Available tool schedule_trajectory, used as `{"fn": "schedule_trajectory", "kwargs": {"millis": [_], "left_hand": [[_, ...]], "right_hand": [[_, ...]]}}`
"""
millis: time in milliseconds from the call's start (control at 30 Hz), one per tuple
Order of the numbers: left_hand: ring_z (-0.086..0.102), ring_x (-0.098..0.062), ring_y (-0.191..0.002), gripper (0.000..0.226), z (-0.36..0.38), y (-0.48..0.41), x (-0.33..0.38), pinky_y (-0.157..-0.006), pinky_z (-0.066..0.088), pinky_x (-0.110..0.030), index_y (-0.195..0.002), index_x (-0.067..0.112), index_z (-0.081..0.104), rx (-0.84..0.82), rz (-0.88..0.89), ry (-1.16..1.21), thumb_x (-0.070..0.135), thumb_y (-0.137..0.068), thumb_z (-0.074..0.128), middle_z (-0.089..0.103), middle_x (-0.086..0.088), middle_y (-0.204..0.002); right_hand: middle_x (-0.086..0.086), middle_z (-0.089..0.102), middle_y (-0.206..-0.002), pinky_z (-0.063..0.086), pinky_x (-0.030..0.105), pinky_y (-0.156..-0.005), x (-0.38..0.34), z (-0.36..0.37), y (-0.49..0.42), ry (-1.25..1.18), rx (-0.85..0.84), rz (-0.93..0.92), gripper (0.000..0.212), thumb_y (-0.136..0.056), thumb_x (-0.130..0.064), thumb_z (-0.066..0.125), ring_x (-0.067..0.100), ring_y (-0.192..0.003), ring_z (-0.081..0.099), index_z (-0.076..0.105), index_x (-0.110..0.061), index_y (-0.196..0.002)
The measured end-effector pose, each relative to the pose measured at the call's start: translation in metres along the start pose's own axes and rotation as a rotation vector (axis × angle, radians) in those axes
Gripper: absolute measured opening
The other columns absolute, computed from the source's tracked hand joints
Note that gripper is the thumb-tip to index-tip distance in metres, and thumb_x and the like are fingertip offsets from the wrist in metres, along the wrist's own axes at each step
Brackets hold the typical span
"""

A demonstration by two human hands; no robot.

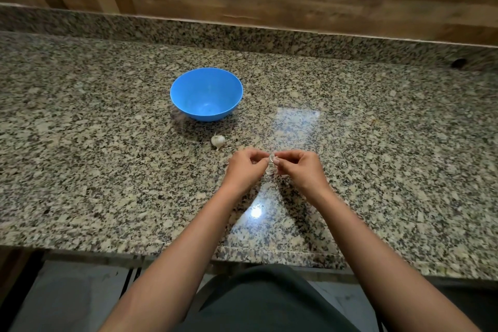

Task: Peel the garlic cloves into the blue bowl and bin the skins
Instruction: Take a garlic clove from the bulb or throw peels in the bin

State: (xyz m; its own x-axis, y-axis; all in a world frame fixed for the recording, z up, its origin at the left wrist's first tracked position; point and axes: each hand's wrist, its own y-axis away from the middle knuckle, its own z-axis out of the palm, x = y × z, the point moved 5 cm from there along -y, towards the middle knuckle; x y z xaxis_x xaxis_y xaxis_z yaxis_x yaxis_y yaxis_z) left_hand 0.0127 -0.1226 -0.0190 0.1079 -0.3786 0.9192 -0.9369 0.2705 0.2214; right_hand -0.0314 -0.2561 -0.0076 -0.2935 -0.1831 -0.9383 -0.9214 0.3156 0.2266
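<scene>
Now we pinch one garlic clove (272, 162) between left hand (246, 167) and right hand (299, 167), each grip closed snugly on it, nearer us than the blue bowl (188, 105) and to its right; our left hand is closer to the bowl.

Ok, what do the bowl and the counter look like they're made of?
The bowl is probably plastic: an even bright blue, a thin rim and a soft satin sheen. The counter looks like polished granite: speckled beige, grey and black grain with glossy light reflections. It could also be engineered stone.
</scene>
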Motion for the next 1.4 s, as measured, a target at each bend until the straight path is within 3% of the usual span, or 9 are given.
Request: {"fn": "schedule_trajectory", "kwargs": {"millis": [200,467,567,700,800,867,1000,1267,1400], "left_hand": [[0.066,-0.016,-0.09,0.011,-0.001,0.0,0.009,-0.089,0.053,-0.037,-0.093,0.015,0.071,-0.057,0.033,0.057,0.019,-0.083,0.069,0.072,-0.002,-0.091],[0.059,-0.007,-0.07,0.008,-0.003,-0.001,0.007,-0.07,0.046,-0.024,-0.089,0.011,0.07,-0.077,0.02,0.075,0.017,-0.085,0.068,0.065,0.005,-0.075],[0.057,-0.006,-0.066,0.003,-0.003,-0.002,0.006,-0.068,0.045,-0.025,-0.082,0.014,0.069,-0.084,0.002,0.098,0.016,-0.083,0.07,0.063,0.007,-0.07],[0.057,-0.007,-0.066,0.005,-0.003,-0.002,0.007,-0.068,0.046,-0.026,-0.078,0.015,0.068,-0.087,-0.009,0.096,0.014,-0.083,0.07,0.064,0.004,-0.07],[0.056,-0.006,-0.063,0.006,-0.003,-0.001,0.008,-0.064,0.044,-0.023,-0.077,0.016,0.068,-0.087,-0.005,0.079,0.014,-0.083,0.07,0.064,0.005,-0.069],[0.056,-0.006,-0.062,0.004,-0.003,-0.001,0.009,-0.061,0.044,-0.021,-0.079,0.014,0.068,-0.079,-0.001,0.065,0.014,-0.083,0.07,0.063,0.005,-0.069],[0.062,-0.014,-0.074,0.007,-0.001,0.0,0.011,-0.074,0.053,-0.029,-0.087,0.007,0.07,-0.035,0.038,0.078,0.012,-0.082,0.07,0.068,-0.002,-0.078],[0.058,-0.011,-0.068,0.014,0.005,-0.001,0.005,-0.067,0.048,-0.024,-0.093,0.0,0.068,0.018,0.02,0.175,0.012,-0.087,0.065,0.065,-0.003,-0.077],[0.055,-0.01,-0.064,0.013,0.004,-0.002,0.005,-0.063,0.045,-0.023,-0.091,-0.001,0.067,0.017,-0.001,0.207,0.011,-0.086,0.066,0.063,-0.002,-0.074]], "right_hand": [[0.005,0.068,-0.087,0.052,0.016,-0.072,-0.012,0.0,0.005,0.303,0.038,-0.175,0.013,-0.083,-0.012,0.068,0.013,-0.078,0.064,0.067,-0.008,-0.095],[0.007,0.07,-0.096,0.052,0.018,-0.082,-0.019,0.001,0.006,0.396,-0.001,-0.277,0.017,-0.084,-0.007,0.066,0.014,-0.086,0.067,0.069,-0.006,-0.101],[0.009,0.071,-0.096,0.054,0.024,-0.083,-0.02,0.001,0.005,0.431,-0.008,-0.321,0.017,-0.084,-0.006,0.066,0.015,-0.085,0.067,0.07,-0.005,-0.101],[0.008,0.071,-0.095,0.053,0.017,-0.079,-0.021,0.0,0.006,0.432,-0.008,-0.348,0.018,-0.083,-0.006,0.067,0.014,-0.084,0.067,0.07,-0.006,-0.101],[0.008,0.071,-0.095,0.054,0.019,-0.08,-0.021,0.001,0.007,0.44,-0.018,-0.351,0.019,-0.083,-0.007,0.068,0.015,-0.084,0.067,0.07,-0.005,-0.101],[0.008,0.071,-0.095,0.054,0.021,-0.08,-0.02,0.0,0.006,0.419,-0.016,-0.317,0.019,-0.083,-0.008,0.068,0.014,-0.084,0.067,0.069,-0.005,-0.102],[0.002,0.067,-0.093,0.052,0.02,-0.082,-0.016,0.0,0.004,0.276,-0.015,-0.165,0.019,-0.083,-0.011,0.068,0.012,-0.086,0.064,0.068,-0.007,-0.102],[0.002,0.069,-0.083,0.057,0.028,-0.076,-0.013,0.003,0.006,0.115,0.083,-0.132,0.007,-0.083,-0.008,0.068,0.016,-0.08,0.067,0.069,-0.013,-0.088],[0.007,0.069,-0.086,0.056,0.03,-0.078,-0.007,0.004,0.004,-0.044,0.057,-0.059,0.014,-0.082,-0.003,0.068,0.021,-0.083,0.066,0.067,-0.017,-0.083]]}}
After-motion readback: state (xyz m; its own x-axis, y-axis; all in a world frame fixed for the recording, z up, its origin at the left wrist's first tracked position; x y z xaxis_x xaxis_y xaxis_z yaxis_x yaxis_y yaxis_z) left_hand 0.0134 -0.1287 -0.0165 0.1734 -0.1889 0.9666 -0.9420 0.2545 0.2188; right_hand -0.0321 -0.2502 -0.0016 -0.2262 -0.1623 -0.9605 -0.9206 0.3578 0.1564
